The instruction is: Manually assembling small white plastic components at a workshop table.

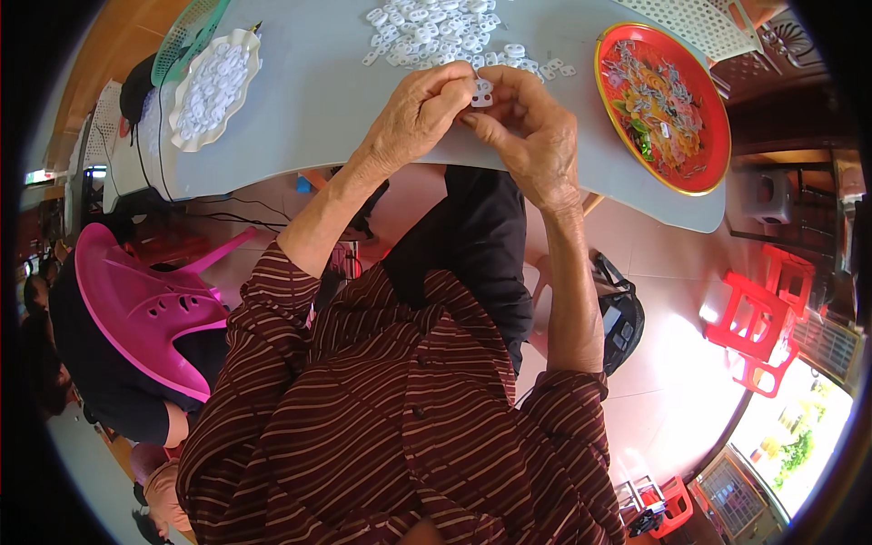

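Observation:
Both my hands meet over the near edge of the grey table (300,100). Between their fingertips is a small white plastic piece with dark holes (481,92). My left hand (425,111) pinches it from the left, fingers curled. My right hand (534,127) grips it from the right, thumb below and fingers bent round. Just beyond the hands lies a loose pile of similar white plastic pieces (427,32). On the right, a red round tray (719,145) with a floral pattern holds many small metal pins or screws (668,91).
At the left a scalloped cream dish (187,143) is heaped with white pieces, beside a green mesh basket (186,36). A white perforated basket (704,23) stands at the far right. Below are a pink chair (136,300), red stools (754,318) and a black bag (622,318).

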The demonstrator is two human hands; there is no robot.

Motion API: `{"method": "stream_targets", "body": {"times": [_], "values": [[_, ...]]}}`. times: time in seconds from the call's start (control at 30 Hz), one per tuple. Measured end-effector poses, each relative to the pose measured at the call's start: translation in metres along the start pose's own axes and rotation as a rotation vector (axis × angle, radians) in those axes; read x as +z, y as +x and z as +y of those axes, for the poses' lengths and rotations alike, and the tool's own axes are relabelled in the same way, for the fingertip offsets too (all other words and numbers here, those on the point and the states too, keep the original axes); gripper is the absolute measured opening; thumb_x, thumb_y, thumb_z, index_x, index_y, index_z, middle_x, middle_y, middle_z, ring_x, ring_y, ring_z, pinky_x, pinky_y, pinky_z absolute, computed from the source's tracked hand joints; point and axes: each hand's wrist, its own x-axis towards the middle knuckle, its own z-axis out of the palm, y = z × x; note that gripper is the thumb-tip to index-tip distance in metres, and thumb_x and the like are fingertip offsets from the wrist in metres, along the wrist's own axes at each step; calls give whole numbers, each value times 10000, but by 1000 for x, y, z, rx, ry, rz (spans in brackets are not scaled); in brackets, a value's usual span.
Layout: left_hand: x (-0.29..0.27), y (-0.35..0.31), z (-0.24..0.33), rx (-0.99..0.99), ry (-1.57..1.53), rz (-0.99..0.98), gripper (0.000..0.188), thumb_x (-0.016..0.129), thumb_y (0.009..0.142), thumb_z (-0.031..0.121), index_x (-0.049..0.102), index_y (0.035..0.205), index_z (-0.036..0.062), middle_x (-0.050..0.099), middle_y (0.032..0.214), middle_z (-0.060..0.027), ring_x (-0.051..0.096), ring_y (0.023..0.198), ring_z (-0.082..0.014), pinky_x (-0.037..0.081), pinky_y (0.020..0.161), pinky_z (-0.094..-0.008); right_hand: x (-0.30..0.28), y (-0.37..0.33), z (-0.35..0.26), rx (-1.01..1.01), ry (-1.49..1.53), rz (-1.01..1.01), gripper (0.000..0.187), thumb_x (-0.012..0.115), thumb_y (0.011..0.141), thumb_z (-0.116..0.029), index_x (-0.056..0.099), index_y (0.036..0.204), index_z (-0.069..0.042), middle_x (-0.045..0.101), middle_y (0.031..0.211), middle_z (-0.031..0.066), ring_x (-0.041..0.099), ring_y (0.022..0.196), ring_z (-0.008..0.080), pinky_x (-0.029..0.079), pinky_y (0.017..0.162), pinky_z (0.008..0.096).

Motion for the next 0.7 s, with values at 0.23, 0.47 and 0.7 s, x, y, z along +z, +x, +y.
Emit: {"method": "stream_targets", "body": {"times": [0.23,0.47,0.7], "values": [[-2,-2,1,-32,-5,-31,214,461,888,190,531,852,-10,485,654,-42,431,635,-112,395,602,-273,3,0,9,-55,38,44,326,735,726,-22,604,1025,-21,614,740,45,609,685,119,513,653,255],[-4,-1,-1,-21,-15,-63,217,461,891,187,544,839,-7,504,634,-43,457,627,-101,396,583,-262,3,-1,8,-51,-13,46,293,735,726,-25,609,990,-13,633,739,58,595,665,119,501,627,263],[2,-4,2,36,48,-11,206,440,880,185,489,811,-3,460,622,-93,413,554,-150,395,537,-311,5,-3,-4,-117,-193,71,264,704,751,-10,579,984,-2,625,725,87,610,658,150,491,609,276]]}}
